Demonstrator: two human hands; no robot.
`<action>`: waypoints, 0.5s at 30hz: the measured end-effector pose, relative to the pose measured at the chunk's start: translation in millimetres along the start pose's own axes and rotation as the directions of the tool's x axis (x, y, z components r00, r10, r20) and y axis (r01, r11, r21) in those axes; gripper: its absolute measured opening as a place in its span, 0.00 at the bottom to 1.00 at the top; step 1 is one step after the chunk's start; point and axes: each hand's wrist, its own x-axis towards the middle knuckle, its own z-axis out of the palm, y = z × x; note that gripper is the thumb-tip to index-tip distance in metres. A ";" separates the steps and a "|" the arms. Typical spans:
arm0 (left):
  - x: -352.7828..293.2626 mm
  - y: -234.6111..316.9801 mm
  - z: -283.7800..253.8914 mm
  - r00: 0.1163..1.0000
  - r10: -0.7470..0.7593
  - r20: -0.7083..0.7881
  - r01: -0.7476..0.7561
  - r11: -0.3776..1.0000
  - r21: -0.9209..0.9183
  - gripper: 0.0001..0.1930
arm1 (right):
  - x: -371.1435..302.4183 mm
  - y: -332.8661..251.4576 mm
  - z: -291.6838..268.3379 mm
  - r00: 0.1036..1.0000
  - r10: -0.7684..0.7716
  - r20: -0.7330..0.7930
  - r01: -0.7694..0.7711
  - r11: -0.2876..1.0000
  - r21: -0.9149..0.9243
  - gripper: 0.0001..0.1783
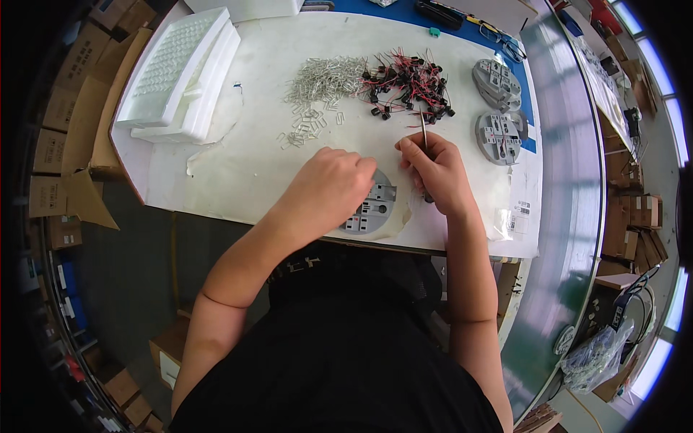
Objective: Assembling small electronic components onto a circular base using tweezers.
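A: Far left?
B: Brown cardboard boxes (68,94) are stacked past the table edge. White foam trays (180,72) are piled on the table's (238,166) left part, one tilted over the other.

A: Next?
B: A heap of small silver metal clips (317,90) is spread on the white sheet, a few strays trailing toward the near side. Just right of it, touching, a tangle of red-and-black wired parts (408,83) is seen.

A: Left hand?
B: The left hand (332,187) is laid palm down over the left part of a round grey disc (375,206) at the near table edge. Fingers are curled together and pressed on the disc; whether anything is pinched under them cannot be told.

A: The disc itself?
B: It is flat on the sheet between both hands, dark slots and a metal bracket visible on its uncovered right side.

A: Right hand?
B: The right hand (437,173) is placed just right of the disc. Thumb and fingers are clamped on thin metal tweezers (424,133), held near upright, tips pointed away toward the wired parts. Whether the tips are holding anything cannot be told.

A: Further right?
B: Two more grey discs (498,108) are set well apart from the hands, one behind the other. A green conveyor belt (570,216) is run along the table's right side, a clear bag (595,357) beside its near end.
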 end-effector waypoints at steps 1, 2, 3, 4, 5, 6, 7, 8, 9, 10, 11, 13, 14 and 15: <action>1.4 3.6 2.6 1.000 0.026 0.004 -0.027 0.997 0.076 0.09 | 3.8 -1.0 2.9 0.985 -0.158 -0.070 0.143 0.973 -0.183 0.17; 2.8 7.0 5.5 0.999 0.052 0.010 -0.053 0.987 0.151 0.09 | 8.7 -2.3 6.4 0.940 -0.323 -0.108 0.264 0.892 -0.367 0.16; 2.6 6.6 8.5 0.997 0.075 0.020 -0.078 0.973 0.216 0.09 | 15.0 -2.7 10.3 0.873 -0.474 -0.113 0.344 0.765 -0.545 0.16; 1.6 3.6 10.1 0.997 0.074 0.018 -0.076 0.975 0.208 0.09 | 24.5 -3.1 13.9 0.876 -0.470 -0.111 0.340 0.763 -0.550 0.16; 1.5 2.1 9.8 0.998 0.058 0.009 -0.058 0.988 0.146 0.09 | 35.6 -4.8 15.7 0.838 -0.541 -0.072 0.357 0.644 -0.677 0.15; 1.2 0.1 9.5 0.999 0.041 0.000 -0.041 0.996 0.081 0.09 | 45.4 -5.8 16.8 0.799 -0.601 -0.020 0.360 0.505 -0.785 0.14; 0.3 -1.0 9.6 1.000 0.024 -0.008 -0.024 1.000 0.015 0.09 | 49.2 -5.3 16.6 0.759 -0.650 0.043 0.348 0.350 -0.870 0.13; -2.4 -2.6 9.9 1.000 0.026 -0.016 -0.025 1.000 0.016 0.09 | 50.5 -3.5 16.7 0.755 -0.654 0.047 0.350 0.343 -0.872 0.13; -6.2 -3.5 10.6 0.999 0.003 -0.038 -0.004 0.999 -0.034 0.12 | 50.9 -3.1 17.1 0.746 -0.666 0.026 0.356 0.365 -0.860 0.12; -9.7 -3.6 11.2 0.998 -0.021 -0.059 0.016 0.996 -0.086 0.16 | 51.1 -2.9 16.9 0.737 -0.676 0.006 0.361 0.387 -0.848 0.12; -12.0 -4.1 12.4 0.996 -0.047 -0.079 0.035 0.990 -0.139 0.20 | 51.1 -3.0 15.4 0.729 -0.684 -0.015 0.366 0.408 -0.836 0.11; -14.9 -4.3 12.5 0.978 -0.068 -0.198 0.028 0.979 -0.200 0.22 | 33.4 -11.8 12.5 0.778 -0.621 -0.094 0.355 0.559 -0.749 0.10; -16.2 -4.8 13.5 0.948 -0.093 -0.303 0.013 0.967 -0.255 0.24 | 17.7 -19.4 12.2 0.826 -0.537 -0.169 0.325 0.700 -0.636 0.10; -16.7 -4.1 14.1 0.909 -0.120 -0.400 -0.010 0.951 -0.308 0.26 | 2.7 -24.9 11.8 0.870 -0.434 -0.233 0.275 0.820 -0.502 0.10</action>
